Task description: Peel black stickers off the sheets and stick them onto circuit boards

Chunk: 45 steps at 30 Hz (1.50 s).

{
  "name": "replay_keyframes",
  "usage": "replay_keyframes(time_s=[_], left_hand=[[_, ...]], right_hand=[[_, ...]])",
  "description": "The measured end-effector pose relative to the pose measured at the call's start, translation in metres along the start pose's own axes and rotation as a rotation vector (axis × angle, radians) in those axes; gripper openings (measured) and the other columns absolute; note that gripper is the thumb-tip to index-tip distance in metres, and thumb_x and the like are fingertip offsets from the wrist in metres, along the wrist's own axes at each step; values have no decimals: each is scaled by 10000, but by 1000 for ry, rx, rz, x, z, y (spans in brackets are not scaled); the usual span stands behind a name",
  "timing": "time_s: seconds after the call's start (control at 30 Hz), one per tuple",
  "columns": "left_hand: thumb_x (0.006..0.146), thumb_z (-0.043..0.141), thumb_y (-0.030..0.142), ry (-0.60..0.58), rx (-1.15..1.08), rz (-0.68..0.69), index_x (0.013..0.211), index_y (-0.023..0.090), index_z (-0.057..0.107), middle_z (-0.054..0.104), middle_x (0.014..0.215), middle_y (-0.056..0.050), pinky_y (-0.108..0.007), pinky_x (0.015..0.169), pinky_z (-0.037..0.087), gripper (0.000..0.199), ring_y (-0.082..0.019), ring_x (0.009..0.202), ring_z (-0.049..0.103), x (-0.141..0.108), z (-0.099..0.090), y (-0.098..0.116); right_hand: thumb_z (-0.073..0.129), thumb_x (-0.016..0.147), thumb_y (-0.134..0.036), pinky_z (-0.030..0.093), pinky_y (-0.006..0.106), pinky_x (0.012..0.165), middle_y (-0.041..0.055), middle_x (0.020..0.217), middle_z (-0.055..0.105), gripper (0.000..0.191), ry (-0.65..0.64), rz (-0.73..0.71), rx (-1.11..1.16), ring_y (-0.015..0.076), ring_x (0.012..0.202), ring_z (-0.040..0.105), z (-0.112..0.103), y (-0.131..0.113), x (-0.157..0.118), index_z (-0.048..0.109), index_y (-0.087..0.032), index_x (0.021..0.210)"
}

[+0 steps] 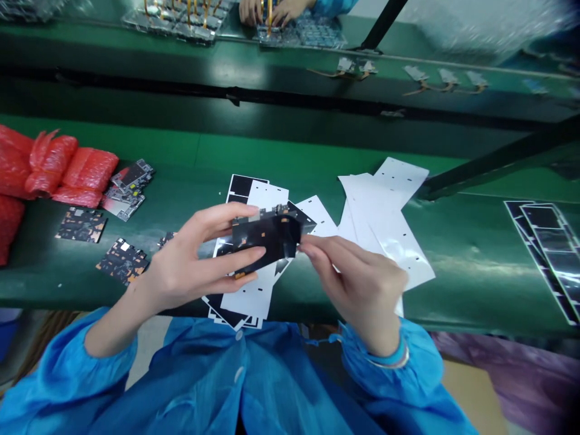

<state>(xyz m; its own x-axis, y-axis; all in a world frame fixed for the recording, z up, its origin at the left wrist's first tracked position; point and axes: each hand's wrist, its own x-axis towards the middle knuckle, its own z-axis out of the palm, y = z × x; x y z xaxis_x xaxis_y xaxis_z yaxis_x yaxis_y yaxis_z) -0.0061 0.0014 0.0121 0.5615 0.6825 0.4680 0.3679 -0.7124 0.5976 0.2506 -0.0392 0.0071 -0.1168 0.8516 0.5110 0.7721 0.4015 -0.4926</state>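
Observation:
My left hand (pixel 199 254) grips a small circuit board (pixel 267 237) covered with a black film, holding it between thumb and fingers above the bench. My right hand (pixel 357 278) pinches the board's right end, where the black film meets the edge. Its underside is hidden by my fingers. Beneath my hands lie white backing sheets with black film pieces (pixel 247 305), partly overlapping. To their right is a pile of bare white liner sheets (pixel 385 205). Several dark circuit boards (pixel 122 260) lie left of my left hand.
Red bubble-wrap bags (pixel 86 172) and a small stack of boards (pixel 129 190) sit at the left of the green bench (pixel 471 241). Black film strips (pixel 544 254) lie at the right. Across a dark gap, a co-worker's hands (pixel 272 11) work over trays at another bench.

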Motion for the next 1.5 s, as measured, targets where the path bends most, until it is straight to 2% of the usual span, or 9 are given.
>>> replay_keyframes(time_s=[0.13,0.2,0.33,0.57,0.7,0.9,1.13,1.27,1.5], left_hand=[[867,749,342,-95,54,124,1091,318,758,592,1382,-52,-453,1056,601,225,-277,1272,629,28,-1,-35],[878,736,370,-40,108,31,1134,273,742,556,1434,-88,-542,1138,513,274,-325,1355,564,51,4,-66],[832,790,331,-110,355,-315,1426,193,558,332,1620,-222,-792,1156,250,653,-515,1515,268,73,32,-106],[889,735,356,-463,347,21,1512,302,450,305,1667,-132,-720,1214,199,687,-394,1554,254,-23,81,-62],[932,662,451,-497,488,-7,1568,307,366,292,1669,-130,-706,1210,237,716,-393,1545,275,-71,89,-46],[1003,514,486,-370,637,-150,1584,209,350,272,1654,-213,-662,1214,282,664,-387,1542,285,-94,105,-27],[1017,511,361,-336,626,-138,1549,209,409,291,1644,-238,-684,1191,293,563,-398,1529,318,-102,113,-24],[991,579,352,-176,404,-265,1567,208,353,276,1650,-254,-706,1203,241,636,-406,1544,284,-80,104,-35],[908,694,371,236,-566,-529,1026,186,679,722,932,-31,-280,832,580,219,-156,851,698,-2,73,-47]], right_hand=[[534,1023,-425,511,266,500,71,759,791,358,-74,8,-271,175,586,717,16,20,-21,775,-172,946],[552,996,-492,632,402,819,166,1145,783,445,-213,-83,-199,295,1031,762,36,20,-36,712,-141,1219],[666,903,-534,303,713,1191,123,1649,348,778,-628,-266,-139,383,1544,295,78,17,-67,386,-244,1568],[525,975,-559,158,763,1204,129,1667,303,806,-635,-58,-167,375,1559,221,55,88,-105,138,-315,1638],[503,994,-541,145,826,1161,143,1650,355,675,-557,40,-195,422,1547,234,10,135,-112,319,-300,1596],[543,996,-458,295,640,1228,125,1485,585,369,-248,142,-79,334,1430,502,29,133,-49,631,-267,1299],[910,650,-437,535,452,804,65,878,668,492,-455,221,76,286,870,632,114,129,42,683,-202,1018],[860,728,-408,503,344,701,-13,717,536,321,-514,177,149,200,745,575,91,120,51,606,-212,718],[743,881,-397,475,508,1047,104,1176,677,309,-161,-129,131,304,1174,612,46,49,66,669,-241,1137]])
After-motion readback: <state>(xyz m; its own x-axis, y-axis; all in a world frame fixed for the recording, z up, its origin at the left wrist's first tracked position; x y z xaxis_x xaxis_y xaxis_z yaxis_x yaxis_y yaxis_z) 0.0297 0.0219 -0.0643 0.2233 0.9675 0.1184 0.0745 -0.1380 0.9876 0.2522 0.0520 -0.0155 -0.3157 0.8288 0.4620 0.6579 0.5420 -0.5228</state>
